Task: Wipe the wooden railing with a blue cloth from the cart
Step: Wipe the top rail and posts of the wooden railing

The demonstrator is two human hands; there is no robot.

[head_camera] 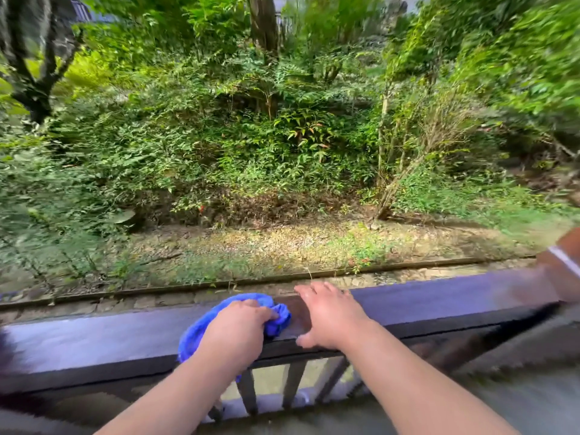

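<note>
Fingers of our left hand (233,329) are bunching the blue cloth (201,328) on the wooden railing (439,304) at lower centre, our right hand (329,315) is resting open beside it, and we are judging firm, even strokes best.

Outdoor spot, walkway or deck edge facing wooded garden. Landmark: wooden railing (423,304) straight in front of me, flat dark top rail, vertical balusters (292,384) under it. Just beyond railing: narrow stone-lined channel (163,301), running parallel. Past that: strip of bare ground with dry leaves and weeds (266,243). Further behind: dense shrubs (194,152), tree trunks (263,23) at back. Daylight, no walls or ceiling in view.
</note>
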